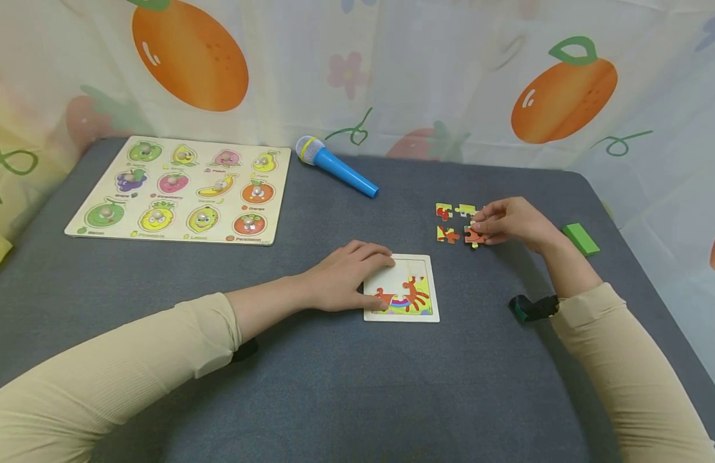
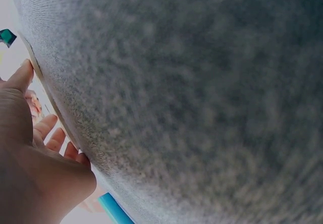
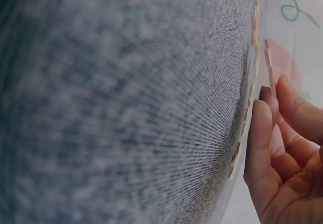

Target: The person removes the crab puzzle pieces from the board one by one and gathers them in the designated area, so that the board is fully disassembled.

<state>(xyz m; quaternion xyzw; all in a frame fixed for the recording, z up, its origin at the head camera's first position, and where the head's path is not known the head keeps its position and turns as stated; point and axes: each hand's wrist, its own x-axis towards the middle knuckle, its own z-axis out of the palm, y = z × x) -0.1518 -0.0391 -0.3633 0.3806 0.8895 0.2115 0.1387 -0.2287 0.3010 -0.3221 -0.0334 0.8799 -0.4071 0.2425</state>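
Note:
My left hand (image 1: 350, 276) rests on the left side of a small square jigsaw board (image 1: 412, 262), thumb near the lower part and fingers over the upper left corner. Part of a red animal with a rainbow band is filled in along the board's lower half. At the right, my right hand (image 1: 510, 222) pinches a red jigsaw piece (image 3: 269, 65) between thumb and fingers; the right wrist view shows it raised off the cloth. Close by lie a red-and-yellow piece (image 1: 443, 211), a yellow piece (image 1: 465, 209) partly behind the fingertips, and an orange-red piece (image 1: 447, 235).
A wooden fruit puzzle board (image 1: 181, 239) lies at the back left. Beside it is a blue toy microphone (image 1: 346, 173). A green block (image 1: 580, 239) sits right of my right wrist. A fruit-print curtain (image 1: 427, 77) hangs behind the grey-covered table (image 1: 346, 386).

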